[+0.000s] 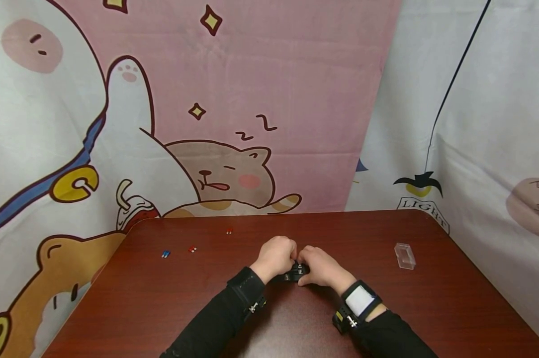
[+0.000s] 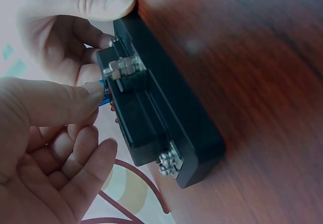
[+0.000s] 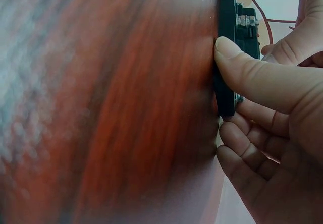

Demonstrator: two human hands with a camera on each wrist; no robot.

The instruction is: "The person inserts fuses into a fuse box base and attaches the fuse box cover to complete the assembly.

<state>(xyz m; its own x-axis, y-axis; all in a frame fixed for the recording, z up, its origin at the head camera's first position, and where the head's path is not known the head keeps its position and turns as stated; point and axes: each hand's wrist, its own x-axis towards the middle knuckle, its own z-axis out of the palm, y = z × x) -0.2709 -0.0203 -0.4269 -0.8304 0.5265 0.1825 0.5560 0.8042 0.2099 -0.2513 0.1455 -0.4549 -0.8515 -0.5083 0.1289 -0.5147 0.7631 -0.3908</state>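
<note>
A black block with a wide flat base and metal bolts and nuts on its raised part (image 1: pixel 298 271) stands on the table between the two hands. My left hand (image 1: pixel 276 256) pinches a small blue piece (image 2: pixel 104 95) between thumb and finger, right against the block's raised face. Small red bits (image 2: pixel 114 108) line that face beside the blue piece, whose kind is mostly hidden by the fingers. With thumb and fingers, my right hand (image 1: pixel 323 266) grips the block's end, the thumb (image 3: pixel 229 50) lying on the base's edge.
Toward the back left of the brown table (image 1: pixel 162 308) lie a small blue piece (image 1: pixel 165 254), a small red piece (image 1: pixel 192 249) and another red piece (image 1: pixel 229 231). A clear plastic box (image 1: pixel 405 256) sits on the right side. Printed cloth (image 1: pixel 296 99) hangs behind the table.
</note>
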